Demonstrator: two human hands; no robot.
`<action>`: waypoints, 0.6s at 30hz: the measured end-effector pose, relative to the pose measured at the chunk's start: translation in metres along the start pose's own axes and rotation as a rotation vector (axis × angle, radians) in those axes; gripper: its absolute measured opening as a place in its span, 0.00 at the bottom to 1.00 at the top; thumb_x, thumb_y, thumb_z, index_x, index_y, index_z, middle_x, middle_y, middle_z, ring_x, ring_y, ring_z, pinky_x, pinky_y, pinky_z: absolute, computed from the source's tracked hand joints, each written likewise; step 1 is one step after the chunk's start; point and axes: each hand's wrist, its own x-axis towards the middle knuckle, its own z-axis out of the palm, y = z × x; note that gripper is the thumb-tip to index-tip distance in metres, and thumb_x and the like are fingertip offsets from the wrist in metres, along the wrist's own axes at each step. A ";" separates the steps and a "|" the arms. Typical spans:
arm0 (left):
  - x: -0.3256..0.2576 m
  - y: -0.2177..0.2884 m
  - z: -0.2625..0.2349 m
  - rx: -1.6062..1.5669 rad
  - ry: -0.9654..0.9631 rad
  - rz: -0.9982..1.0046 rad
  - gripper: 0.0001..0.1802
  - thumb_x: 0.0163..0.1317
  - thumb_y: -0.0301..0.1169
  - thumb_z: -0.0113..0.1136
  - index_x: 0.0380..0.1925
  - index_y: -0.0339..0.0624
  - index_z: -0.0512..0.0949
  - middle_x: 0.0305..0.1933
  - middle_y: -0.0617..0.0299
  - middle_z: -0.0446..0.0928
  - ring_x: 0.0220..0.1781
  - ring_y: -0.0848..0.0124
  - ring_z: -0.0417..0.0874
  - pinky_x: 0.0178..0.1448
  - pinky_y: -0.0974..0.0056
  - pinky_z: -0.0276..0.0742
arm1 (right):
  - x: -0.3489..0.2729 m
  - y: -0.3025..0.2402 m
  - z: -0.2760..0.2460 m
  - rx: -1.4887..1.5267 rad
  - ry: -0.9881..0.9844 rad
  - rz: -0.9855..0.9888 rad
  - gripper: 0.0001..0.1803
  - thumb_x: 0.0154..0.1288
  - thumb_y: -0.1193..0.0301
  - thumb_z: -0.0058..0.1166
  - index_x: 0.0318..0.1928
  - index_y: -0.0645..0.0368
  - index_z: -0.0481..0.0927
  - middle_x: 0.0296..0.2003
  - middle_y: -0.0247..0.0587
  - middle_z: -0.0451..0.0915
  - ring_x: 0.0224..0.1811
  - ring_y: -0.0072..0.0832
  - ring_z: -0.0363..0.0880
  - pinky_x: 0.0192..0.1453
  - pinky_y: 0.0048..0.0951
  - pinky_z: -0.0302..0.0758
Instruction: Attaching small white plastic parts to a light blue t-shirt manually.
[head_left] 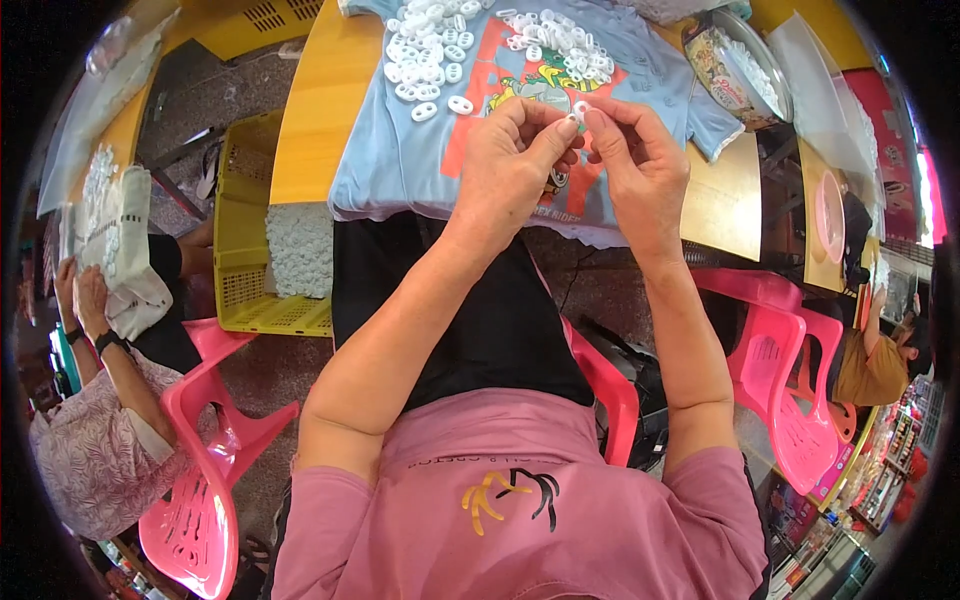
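Over a light blue printed T-shirt (400,160) spread on the table, my two hands meet fingertip to fingertip. My left hand (512,168) is closed in a pinch around a tiny white piece (573,118), mostly covered by the fingers. Between thumb and forefinger, my right hand (638,165) grips a small white plastic ring (581,106). The two pieces are so close that I cannot tell whether they are joined. Beyond my left hand lies a heap of white oval two-hole plastic pieces (425,50). A second heap of smaller white pieces (575,55) lies beyond my right hand.
A round tin (720,75) of white pieces stands at the wooden table's (315,110) far right. Left of my legs is a yellow crate (245,290) beside a bag of white pieces (300,250). Pink chairs (195,500) flank me. Another person (105,440) works at left, another (875,350) at right.
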 end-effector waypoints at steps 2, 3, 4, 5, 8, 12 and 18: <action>0.000 0.001 0.000 0.013 0.004 -0.006 0.11 0.67 0.32 0.60 0.38 0.33 0.76 0.33 0.59 0.81 0.33 0.77 0.81 0.26 0.73 0.71 | 0.001 -0.002 -0.002 -0.038 -0.028 -0.015 0.10 0.69 0.73 0.57 0.47 0.64 0.82 0.30 0.28 0.78 0.31 0.14 0.73 0.36 0.16 0.70; 0.000 0.001 0.000 0.014 0.004 -0.006 0.11 0.67 0.32 0.60 0.38 0.33 0.76 0.33 0.59 0.81 0.33 0.77 0.81 0.26 0.73 0.71 | 0.001 -0.004 -0.003 -0.037 -0.028 -0.016 0.10 0.69 0.73 0.57 0.47 0.64 0.82 0.30 0.28 0.78 0.31 0.14 0.73 0.36 0.16 0.70; 0.001 0.000 -0.001 0.031 -0.008 0.000 0.11 0.67 0.33 0.60 0.38 0.33 0.76 0.33 0.59 0.81 0.32 0.77 0.81 0.26 0.73 0.71 | 0.002 -0.006 -0.004 -0.034 -0.035 0.001 0.10 0.69 0.73 0.57 0.47 0.64 0.82 0.30 0.28 0.78 0.31 0.14 0.73 0.36 0.16 0.70; 0.001 0.000 -0.001 0.049 -0.021 0.006 0.11 0.67 0.33 0.60 0.37 0.34 0.76 0.32 0.60 0.81 0.32 0.78 0.81 0.26 0.73 0.70 | 0.001 -0.008 -0.005 -0.031 -0.042 0.017 0.10 0.69 0.73 0.57 0.47 0.64 0.82 0.30 0.28 0.78 0.31 0.14 0.73 0.36 0.16 0.70; 0.001 0.002 -0.001 0.049 -0.025 -0.013 0.11 0.66 0.34 0.61 0.37 0.35 0.76 0.31 0.61 0.81 0.31 0.79 0.80 0.26 0.73 0.69 | -0.001 -0.008 -0.004 0.032 -0.037 0.051 0.10 0.69 0.74 0.57 0.47 0.64 0.82 0.31 0.29 0.79 0.31 0.14 0.73 0.36 0.16 0.71; 0.000 0.001 -0.002 0.034 -0.023 -0.017 0.11 0.66 0.34 0.61 0.37 0.36 0.77 0.31 0.62 0.82 0.30 0.80 0.79 0.26 0.73 0.69 | -0.003 -0.008 -0.003 0.029 -0.019 0.064 0.09 0.69 0.75 0.56 0.48 0.64 0.81 0.32 0.29 0.79 0.31 0.15 0.74 0.36 0.16 0.71; 0.001 0.012 0.000 0.033 -0.050 -0.131 0.10 0.66 0.33 0.60 0.36 0.37 0.77 0.31 0.63 0.82 0.28 0.80 0.77 0.26 0.73 0.69 | 0.000 0.004 -0.007 -0.134 -0.039 -0.225 0.09 0.70 0.75 0.56 0.47 0.65 0.81 0.34 0.31 0.80 0.33 0.16 0.75 0.36 0.17 0.72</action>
